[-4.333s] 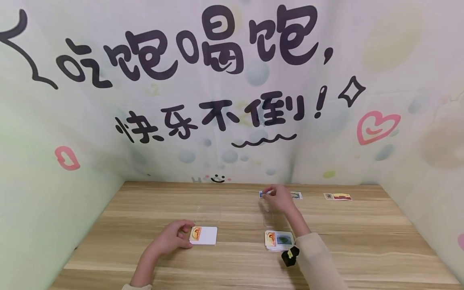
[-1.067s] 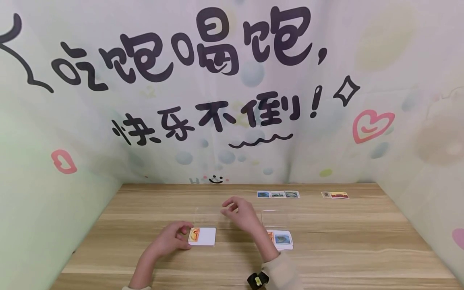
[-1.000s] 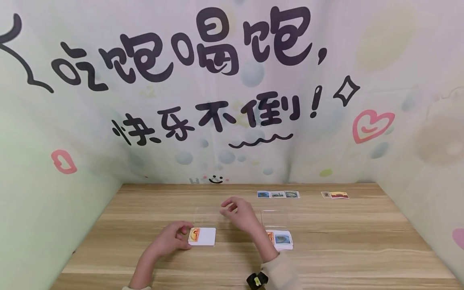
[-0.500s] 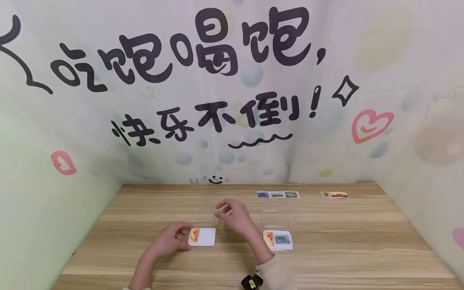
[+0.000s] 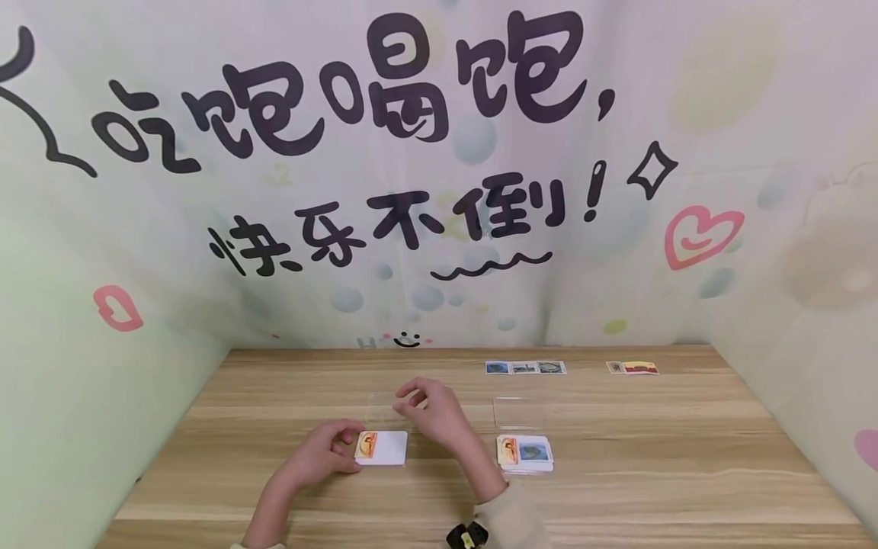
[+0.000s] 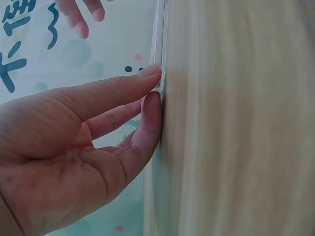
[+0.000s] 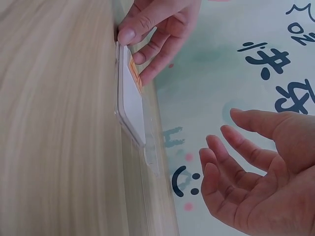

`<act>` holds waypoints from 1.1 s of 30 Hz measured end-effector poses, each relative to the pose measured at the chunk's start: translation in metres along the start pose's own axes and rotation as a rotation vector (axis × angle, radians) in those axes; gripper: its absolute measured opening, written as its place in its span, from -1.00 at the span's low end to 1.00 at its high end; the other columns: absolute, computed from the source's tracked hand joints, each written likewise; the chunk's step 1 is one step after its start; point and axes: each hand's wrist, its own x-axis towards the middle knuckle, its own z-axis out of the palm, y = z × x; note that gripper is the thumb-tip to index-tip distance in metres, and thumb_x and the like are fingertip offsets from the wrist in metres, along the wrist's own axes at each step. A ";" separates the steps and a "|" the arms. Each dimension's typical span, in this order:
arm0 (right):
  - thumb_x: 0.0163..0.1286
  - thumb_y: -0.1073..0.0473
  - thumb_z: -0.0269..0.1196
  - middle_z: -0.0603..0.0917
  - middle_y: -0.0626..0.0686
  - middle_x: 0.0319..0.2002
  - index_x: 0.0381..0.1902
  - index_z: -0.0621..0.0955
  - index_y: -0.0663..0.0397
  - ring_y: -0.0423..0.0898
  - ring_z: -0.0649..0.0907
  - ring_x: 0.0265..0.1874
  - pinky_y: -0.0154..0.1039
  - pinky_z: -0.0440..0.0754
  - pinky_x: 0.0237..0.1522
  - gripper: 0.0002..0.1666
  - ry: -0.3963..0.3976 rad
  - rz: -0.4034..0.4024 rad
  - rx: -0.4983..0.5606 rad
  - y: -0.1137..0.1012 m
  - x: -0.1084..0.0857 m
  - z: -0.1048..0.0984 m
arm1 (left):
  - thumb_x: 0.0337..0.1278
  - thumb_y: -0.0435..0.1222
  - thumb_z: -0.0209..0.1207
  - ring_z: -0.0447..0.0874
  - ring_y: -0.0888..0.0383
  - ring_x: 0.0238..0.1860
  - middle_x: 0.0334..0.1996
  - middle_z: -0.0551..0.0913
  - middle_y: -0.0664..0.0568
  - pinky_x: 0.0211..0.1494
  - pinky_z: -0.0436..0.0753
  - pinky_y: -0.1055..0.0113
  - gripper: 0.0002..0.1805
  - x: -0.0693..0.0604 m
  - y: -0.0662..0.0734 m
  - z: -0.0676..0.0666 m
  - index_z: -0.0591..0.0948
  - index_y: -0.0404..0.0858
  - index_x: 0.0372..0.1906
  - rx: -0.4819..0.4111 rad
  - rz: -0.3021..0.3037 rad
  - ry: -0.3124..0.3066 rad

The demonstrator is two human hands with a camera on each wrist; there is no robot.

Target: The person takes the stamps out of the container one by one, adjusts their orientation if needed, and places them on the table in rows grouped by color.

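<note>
At the front left of the table, a clear plastic case (image 7: pixel 118 108) holds white cards (image 5: pixel 392 448), with an orange stamp-like picture (image 5: pixel 367 444) at their left end. My left hand (image 5: pixel 322 451) grips the case's left end, thumb on the near edge and fingers at the far side. Above the table, right of the case's transparent lid (image 5: pixel 379 402), hovers my right hand (image 5: pixel 434 412). Its fingers are loosely bent and hold nothing, as the right wrist view (image 7: pixel 251 172) confirms.
A second stack of white cards (image 5: pixel 524 465) with orange and blue pictures lies to the right, its clear lid (image 5: pixel 519 412) folded back behind it. Along the table's back edge lie a row of three stamp-like pictures (image 5: pixel 525 367) and a red-and-yellow pair (image 5: pixel 632 368).
My right hand has left the row of pictures at the back and drifted left towards the left-hand case, exposing the right-hand stack. My left hand keeps its place on the case.
</note>
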 end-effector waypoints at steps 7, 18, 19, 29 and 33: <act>0.42 0.24 0.40 0.67 0.05 -0.32 -0.11 0.72 0.21 -0.12 0.57 -0.34 -0.33 0.49 -0.40 -0.84 -0.006 -0.002 0.003 -0.004 -0.001 0.005 | -0.01 -0.60 0.46 0.59 0.08 -0.24 -0.10 0.56 -0.21 -0.22 0.63 0.39 -0.39 0.000 0.000 0.000 0.54 -0.64 0.21 0.003 -0.002 -0.001; 0.40 0.25 0.42 0.69 0.06 -0.32 -0.10 0.72 0.23 -0.12 0.61 -0.31 -0.36 0.50 -0.41 -0.82 -0.016 -0.008 0.011 -0.008 0.002 0.011 | 0.02 -0.57 0.46 0.60 0.09 -0.23 -0.09 0.56 -0.22 -0.21 0.64 0.38 -0.39 0.001 -0.002 -0.001 0.53 -0.63 0.22 0.012 -0.006 -0.006; 0.41 0.24 0.42 0.69 0.06 -0.32 -0.10 0.72 0.24 -0.13 0.61 -0.31 -0.36 0.49 -0.40 -0.81 -0.019 -0.006 0.011 -0.008 0.002 0.012 | 0.02 -0.57 0.46 0.61 0.08 -0.23 -0.08 0.56 -0.22 -0.21 0.65 0.38 -0.39 0.001 -0.002 -0.001 0.54 -0.62 0.22 0.012 -0.007 -0.006; 0.39 0.26 0.43 0.69 0.07 -0.34 -0.10 0.71 0.29 -0.04 0.63 -0.30 -0.35 0.47 -0.41 -0.79 -0.025 -0.015 0.020 -0.013 0.001 0.016 | 0.00 -0.56 0.48 0.62 0.07 -0.21 -0.08 0.57 -0.21 -0.19 0.66 0.37 -0.39 0.001 -0.002 -0.001 0.55 -0.60 0.21 0.018 -0.010 -0.006; 0.39 0.26 0.43 0.69 0.07 -0.33 -0.12 0.72 0.25 -0.09 0.62 -0.30 -0.35 0.49 -0.40 -0.82 -0.026 -0.019 0.012 -0.013 0.001 0.018 | 0.01 -0.56 0.47 0.61 0.08 -0.21 -0.09 0.58 -0.22 -0.20 0.65 0.37 -0.39 0.001 -0.001 -0.001 0.55 -0.61 0.21 0.026 -0.008 -0.007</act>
